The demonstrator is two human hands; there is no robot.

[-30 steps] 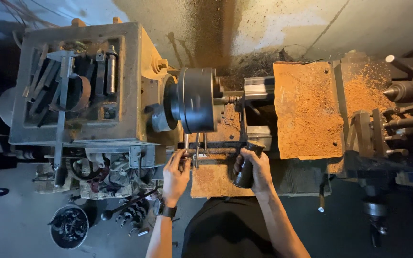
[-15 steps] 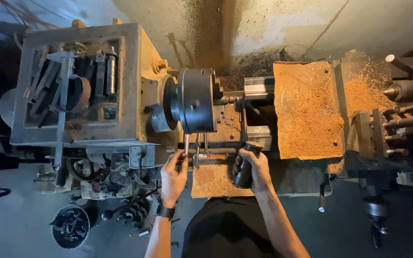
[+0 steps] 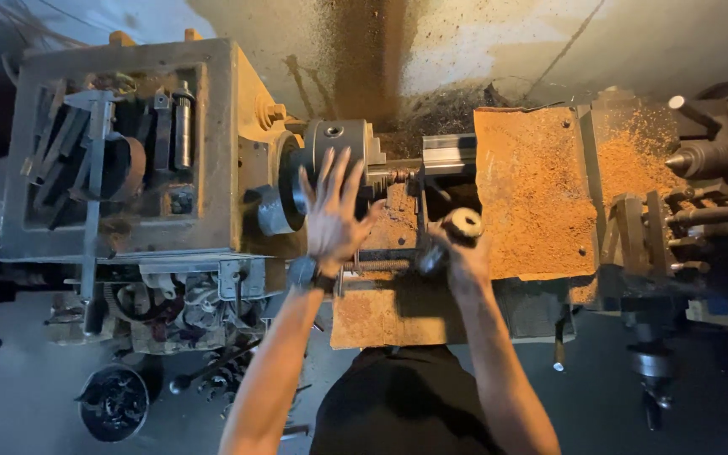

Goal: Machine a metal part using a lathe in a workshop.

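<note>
I look down on an old metal lathe. My left hand (image 3: 333,205) is raised with fingers spread, flat against the dark round chuck (image 3: 330,147). My right hand (image 3: 463,246) is closed around a dark tool handle with a round pale end (image 3: 466,222), held over the carriage just right of the chuck. A short metal workpiece (image 3: 398,175) sticks out of the chuck toward a shiny metal block (image 3: 448,153). A rusty, chip-covered plate (image 3: 532,190) lies right of my right hand.
The grey headstock (image 3: 128,152) with tools on top fills the left. The tailstock (image 3: 709,156) points in from the right. Orange chips (image 3: 634,160) cover the bed. A round dark part (image 3: 113,402) and loose metal pieces lie on the floor at lower left.
My left hand left the levers below the chuck and rose onto the chuck, fingers spread. My right hand lifted with the handle it grips. The view moved closer.
</note>
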